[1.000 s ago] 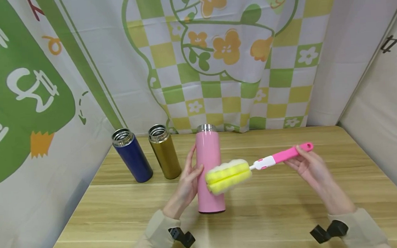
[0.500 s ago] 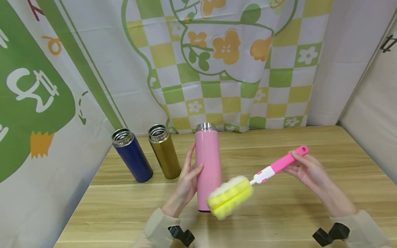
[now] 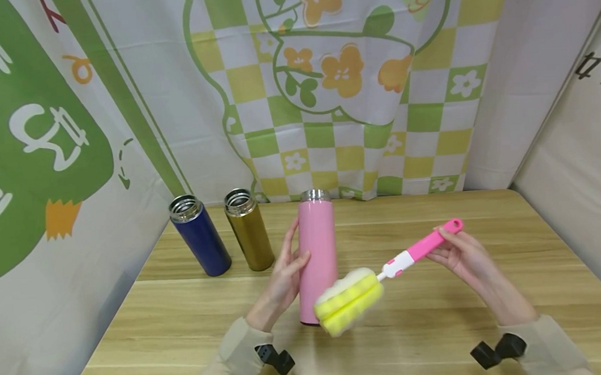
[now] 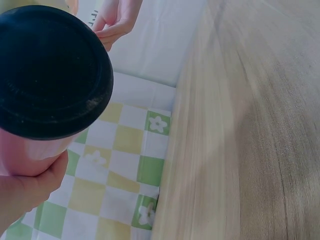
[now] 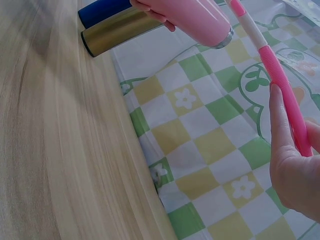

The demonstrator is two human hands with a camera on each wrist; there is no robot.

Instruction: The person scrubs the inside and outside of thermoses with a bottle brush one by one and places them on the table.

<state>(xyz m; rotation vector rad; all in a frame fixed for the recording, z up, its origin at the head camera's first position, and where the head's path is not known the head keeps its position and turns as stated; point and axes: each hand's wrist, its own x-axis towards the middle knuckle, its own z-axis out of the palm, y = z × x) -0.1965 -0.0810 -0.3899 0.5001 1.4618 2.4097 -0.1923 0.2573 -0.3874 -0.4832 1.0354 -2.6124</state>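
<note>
My left hand (image 3: pixel 285 276) grips a pink thermos flask (image 3: pixel 317 249) around its middle. The flask has a bare steel neck with no lid, and its black base (image 4: pixel 52 72) faces the left wrist camera, raised off the table. In my right hand (image 3: pixel 470 261) is a bottle brush (image 3: pixel 398 263), pinched by its pink handle (image 5: pixel 280 77) between thumb and fingers. The brush slants down to the left. Its yellow and white sponge head (image 3: pixel 349 301) overlaps the lower right side of the flask in the head view.
A blue flask (image 3: pixel 201 238) and a gold flask (image 3: pixel 251 232) stand lidless at the left on the wooden table (image 3: pixel 415 340). A patterned cloth (image 3: pixel 345 157) hangs behind the table's back edge, with more cloth at both sides.
The sponge head has swung down from the flask's middle to its lower end, so the brush slants more steeply. The flask has shifted slightly; both hands keep their hold.
</note>
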